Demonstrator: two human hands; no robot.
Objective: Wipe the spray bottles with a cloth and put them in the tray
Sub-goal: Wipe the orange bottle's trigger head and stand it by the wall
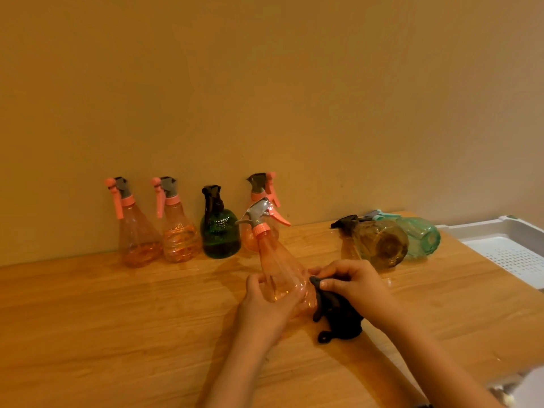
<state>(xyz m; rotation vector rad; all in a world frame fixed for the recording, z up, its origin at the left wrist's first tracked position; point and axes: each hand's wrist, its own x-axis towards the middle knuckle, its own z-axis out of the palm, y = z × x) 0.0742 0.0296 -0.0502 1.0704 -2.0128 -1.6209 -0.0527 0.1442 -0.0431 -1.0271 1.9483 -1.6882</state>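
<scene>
My left hand [265, 301] grips the base of a clear pink spray bottle [276, 260] with a grey head and pink trigger, tilted on the wooden table. My right hand [353, 284] pinches a dark cloth [338, 316] against the bottle's lower right side. Along the wall stand two pink bottles [138, 231] [178, 231], a green bottle [219, 231] and another pink bottle [259, 189] partly hidden behind the held one. An amber bottle [379, 242] and a teal bottle [421, 235] lie on their sides to the right. The white perforated tray [506, 254] sits at the far right.
The wooden table [117, 319] runs up against a plain wall behind the bottles. The tray overhangs the table's right edge. A pale object [527, 387] shows at the bottom right corner.
</scene>
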